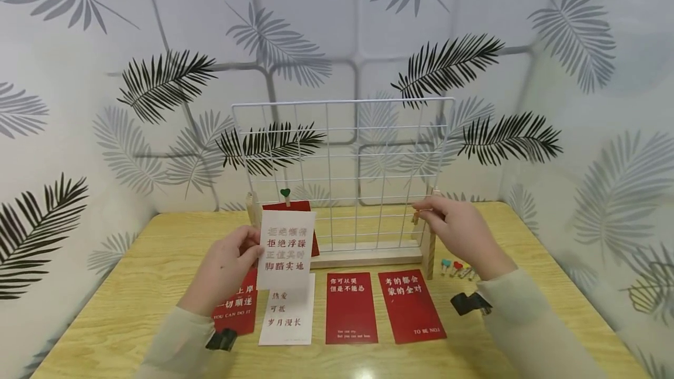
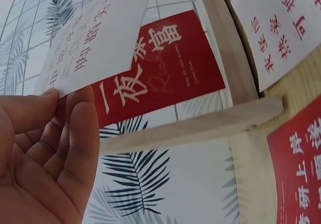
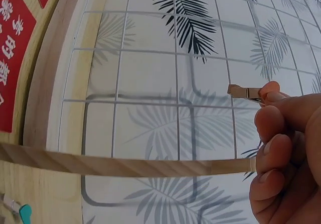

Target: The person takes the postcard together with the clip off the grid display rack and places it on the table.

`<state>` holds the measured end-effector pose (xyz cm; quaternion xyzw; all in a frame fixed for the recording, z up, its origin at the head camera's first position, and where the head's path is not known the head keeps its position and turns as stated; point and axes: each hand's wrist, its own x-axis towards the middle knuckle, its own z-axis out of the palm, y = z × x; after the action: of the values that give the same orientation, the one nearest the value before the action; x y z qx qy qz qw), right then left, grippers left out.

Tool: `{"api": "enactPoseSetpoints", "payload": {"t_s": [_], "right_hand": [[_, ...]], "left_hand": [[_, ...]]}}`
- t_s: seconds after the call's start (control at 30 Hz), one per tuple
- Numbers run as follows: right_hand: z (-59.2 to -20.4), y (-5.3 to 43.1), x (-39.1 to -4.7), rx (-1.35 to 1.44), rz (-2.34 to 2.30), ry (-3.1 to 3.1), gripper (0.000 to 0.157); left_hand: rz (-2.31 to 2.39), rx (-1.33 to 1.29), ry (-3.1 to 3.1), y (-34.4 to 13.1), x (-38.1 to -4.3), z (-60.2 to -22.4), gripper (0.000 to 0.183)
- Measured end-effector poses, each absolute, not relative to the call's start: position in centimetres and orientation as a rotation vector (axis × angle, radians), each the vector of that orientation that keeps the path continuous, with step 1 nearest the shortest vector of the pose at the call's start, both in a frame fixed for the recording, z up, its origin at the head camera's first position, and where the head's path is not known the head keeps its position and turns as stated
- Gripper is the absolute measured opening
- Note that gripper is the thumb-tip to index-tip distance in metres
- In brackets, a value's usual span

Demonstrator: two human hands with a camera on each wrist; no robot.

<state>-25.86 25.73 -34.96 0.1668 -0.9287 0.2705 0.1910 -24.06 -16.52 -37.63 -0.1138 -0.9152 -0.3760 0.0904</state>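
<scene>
My left hand point(image 1: 223, 271) pinches a white card point(image 1: 286, 221) with red and pale lettering by its left edge. The card stands upright before the left part of a white wire grid rack point(image 1: 342, 100). Behind it, a red card point(image 2: 195, 48) hangs on the grid under a green heart clothespin point(image 1: 285, 193), partly covered. My right hand point(image 1: 463, 233) is near the rack's right post. Between thumb and fingers it pinches a small wooden clothespin point(image 3: 245, 91) with an orange end, its tip pointing toward the grid wires.
In front of the rack lie a red card point(image 1: 234, 314) at left, a white card point(image 1: 286, 332), and two more red cards, the middle one point(image 1: 351, 312) and the right one point(image 1: 413, 309). Several heart clothespins point(image 1: 457, 266) lie right of the wooden base point(image 1: 368, 257).
</scene>
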Motion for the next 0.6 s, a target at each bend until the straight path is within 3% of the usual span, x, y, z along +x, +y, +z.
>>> {"api": "enactPoseSetpoints", "payload": {"t_s": [0.6], "right_hand": [[-37.0, 29.7, -24.9, 0.314, 0.797, -2.670, 0.023]], "left_hand": [[-1.086, -0.313, -2.759, -20.2, -23.2, -38.0, 0.008]]}}
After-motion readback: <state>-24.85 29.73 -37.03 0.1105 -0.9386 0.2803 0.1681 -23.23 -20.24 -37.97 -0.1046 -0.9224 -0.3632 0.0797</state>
